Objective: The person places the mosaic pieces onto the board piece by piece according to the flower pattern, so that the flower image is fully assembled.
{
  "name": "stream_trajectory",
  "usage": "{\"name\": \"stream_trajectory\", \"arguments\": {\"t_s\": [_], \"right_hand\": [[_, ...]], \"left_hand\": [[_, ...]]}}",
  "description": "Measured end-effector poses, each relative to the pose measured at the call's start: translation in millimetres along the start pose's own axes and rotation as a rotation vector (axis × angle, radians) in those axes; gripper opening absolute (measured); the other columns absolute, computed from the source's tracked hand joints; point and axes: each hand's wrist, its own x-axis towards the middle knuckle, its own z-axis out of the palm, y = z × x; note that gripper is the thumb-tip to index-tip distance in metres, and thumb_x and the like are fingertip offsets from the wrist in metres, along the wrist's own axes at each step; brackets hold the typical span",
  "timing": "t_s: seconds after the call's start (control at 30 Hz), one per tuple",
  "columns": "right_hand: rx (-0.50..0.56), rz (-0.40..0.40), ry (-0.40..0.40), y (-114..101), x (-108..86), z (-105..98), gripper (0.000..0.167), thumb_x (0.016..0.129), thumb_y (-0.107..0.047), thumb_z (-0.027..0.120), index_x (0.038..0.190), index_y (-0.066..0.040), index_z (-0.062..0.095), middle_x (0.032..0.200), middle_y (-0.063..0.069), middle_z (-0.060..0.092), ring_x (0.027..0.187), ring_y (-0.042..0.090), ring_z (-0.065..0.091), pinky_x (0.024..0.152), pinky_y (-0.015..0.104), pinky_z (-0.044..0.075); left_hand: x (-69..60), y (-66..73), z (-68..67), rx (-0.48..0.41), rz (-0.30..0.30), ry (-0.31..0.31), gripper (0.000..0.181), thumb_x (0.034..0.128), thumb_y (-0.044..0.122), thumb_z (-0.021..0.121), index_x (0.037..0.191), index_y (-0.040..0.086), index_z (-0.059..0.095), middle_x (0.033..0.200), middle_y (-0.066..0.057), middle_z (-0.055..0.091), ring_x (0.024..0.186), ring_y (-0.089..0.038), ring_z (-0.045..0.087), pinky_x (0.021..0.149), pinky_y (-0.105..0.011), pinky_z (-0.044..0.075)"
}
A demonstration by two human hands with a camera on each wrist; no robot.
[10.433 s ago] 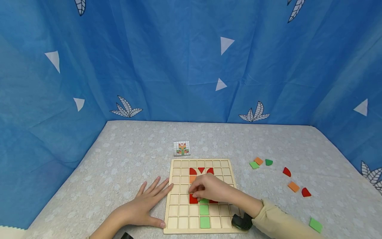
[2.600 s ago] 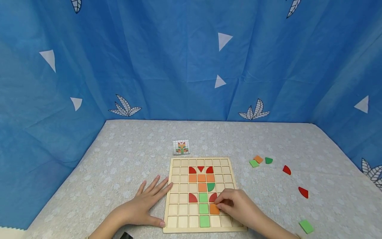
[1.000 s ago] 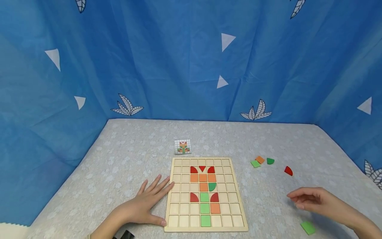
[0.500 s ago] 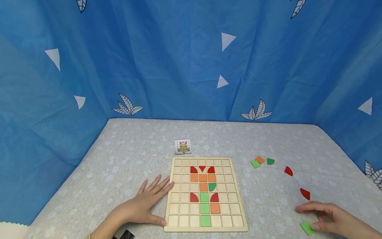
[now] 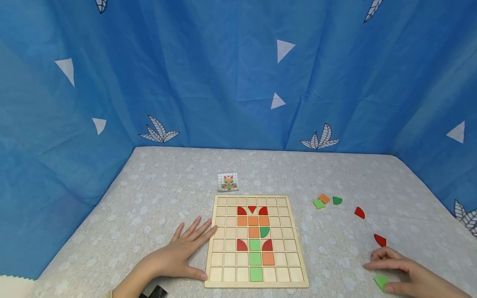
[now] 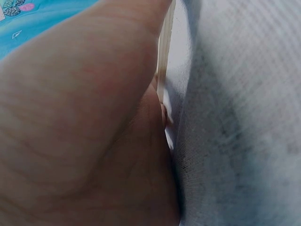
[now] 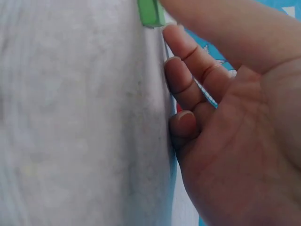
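Note:
A wooden grid board [image 5: 219, 285] lies on the table, with red, orange and green tiles set in its squares. My left hand [image 5: 179, 258] lies flat with its fingers spread, fingertips and thumb on the board's left edge. To the right of the board, my right hand [image 5: 410, 275] hovers low at a light green square tile [image 5: 381, 282]. Its thumb touches the tile, while the index finger reaches out past it. In the right wrist view the green tile [image 7: 151, 13] shows at the thumb, with the other fingers loosely bent; the index fingertip is hidden there.
A small pattern card [image 5: 227, 182] lies behind the board. Loose on the right are a red quarter-circle tile [image 5: 380, 240], another red tile [image 5: 359, 212], a dark green tile [image 5: 337, 200], an orange tile [image 5: 324, 198] and a light green tile [image 5: 318, 203]. A blue curtain [image 5: 238, 82] surrounds the table.
An orange square was set into the board and the right hand left it, moved right past the red tile, then down to the light green tile, which shifts slightly. The left hand stays put.

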Motion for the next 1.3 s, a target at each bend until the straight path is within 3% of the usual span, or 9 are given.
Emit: {"name": "stream_trajectory", "arguments": {"t_s": [0.1, 0.17, 0.3, 0.47, 0.8, 1.13, 1.2, 1.3], "right_hand": [[0.009, -0.060, 0.005, 2.0, 0.4, 0.3, 0.038, 0.091, 0.003, 0.055, 0.128, -0.005, 0.058, 0.115, -0.011, 0.047, 0.099, 0.000, 0.039, 0.073, 0.019, 0.041], [0.018, -0.066, 0.015, 3.3, -0.4, 0.5, 0.037, 0.090, 0.004, 0.055, 0.126, -0.005, 0.059, 0.117, -0.014, 0.047, 0.100, -0.004, 0.039, 0.073, 0.014, 0.039], [0.076, -0.048, 0.010, 6.2, -6.0, 0.4, 0.036, 0.091, 0.005, 0.053, 0.126, -0.003, 0.058, 0.117, -0.013, 0.047, 0.103, -0.007, 0.037, 0.074, 0.014, 0.038], [0.159, -0.057, -0.022, 8.9, -12.6, 1.9, 0.038, 0.094, 0.010, 0.045, 0.130, 0.001, 0.053, 0.114, -0.005, 0.045, 0.102, 0.000, 0.036, 0.074, 0.019, 0.036], [-0.053, -0.126, 0.055, 7.4, -9.5, 2.2, 0.033, 0.088, 0.008, 0.056, 0.118, -0.005, 0.060, 0.109, -0.003, 0.048, 0.095, 0.006, 0.041, 0.068, 0.016, 0.035], [-0.111, -0.261, 0.109, 7.4, -6.1, 3.1, 0.035, 0.085, 0.014, 0.057, 0.115, -0.005, 0.056, 0.110, 0.001, 0.053, 0.091, 0.011, 0.047, 0.069, 0.020, 0.042], [-0.120, -0.227, 0.140, 6.2, -5.4, 2.7, 0.034, 0.085, 0.012, 0.058, 0.113, -0.006, 0.056, 0.106, 0.000, 0.055, 0.085, 0.012, 0.047, 0.064, 0.022, 0.042], [-0.159, -0.109, 0.226, 2.4, -3.3, 3.4, 0.024, 0.086, 0.005, 0.061, 0.106, -0.009, 0.059, 0.092, -0.001, 0.054, 0.073, 0.014, 0.045, 0.055, 0.027, 0.038]], "left_hand": [[-0.3, -0.6, 0.9, -0.003, -0.002, -0.001, 0.104, 0.0723, 0.067, 0.063, 0.152, 0.021, 0.015, 0.156, -0.003, 0.005, 0.139, -0.032, -0.006, 0.098, -0.066, -0.009], [-0.6, -0.9, 1.4, -0.001, 0.000, -0.001, 0.104, 0.0724, 0.067, 0.063, 0.152, 0.020, 0.015, 0.156, -0.003, 0.005, 0.139, -0.032, -0.006, 0.098, -0.066, -0.008], [-0.2, -0.9, 1.7, -0.008, 0.000, -0.009, 0.103, 0.0727, 0.067, 0.063, 0.152, 0.021, 0.015, 0.156, -0.003, 0.005, 0.139, -0.032, -0.007, 0.098, -0.066, -0.008], [0.3, 0.5, 1.0, -0.021, 0.005, -0.017, 0.103, 0.0734, 0.066, 0.063, 0.152, 0.020, 0.015, 0.156, -0.003, 0.003, 0.139, -0.032, -0.007, 0.098, -0.066, -0.008], [-0.5, 3.1, -2.3, -0.009, 0.009, -0.006, 0.104, 0.0734, 0.065, 0.064, 0.152, 0.016, 0.016, 0.156, -0.006, 0.004, 0.138, -0.034, -0.006, 0.098, -0.066, -0.008], [0.0, 3.5, -2.4, -0.008, 0.002, -0.004, 0.104, 0.0727, 0.065, 0.064, 0.152, 0.018, 0.016, 0.156, -0.006, 0.005, 0.139, -0.034, -0.006, 0.098, -0.065, -0.009], [0.0, 3.7, -2.5, -0.007, 0.000, -0.006, 0.104, 0.0726, 0.065, 0.064, 0.152, 0.018, 0.016, 0.156, -0.006, 0.005, 0.139, -0.034, -0.006, 0.098, -0.065, -0.009], [-0.2, 3.9, -2.7, -0.007, -0.004, -0.007, 0.104, 0.0725, 0.066, 0.064, 0.152, 0.017, 0.016, 0.156, -0.006, 0.005, 0.138, -0.034, -0.006, 0.098, -0.065, -0.009]]}}
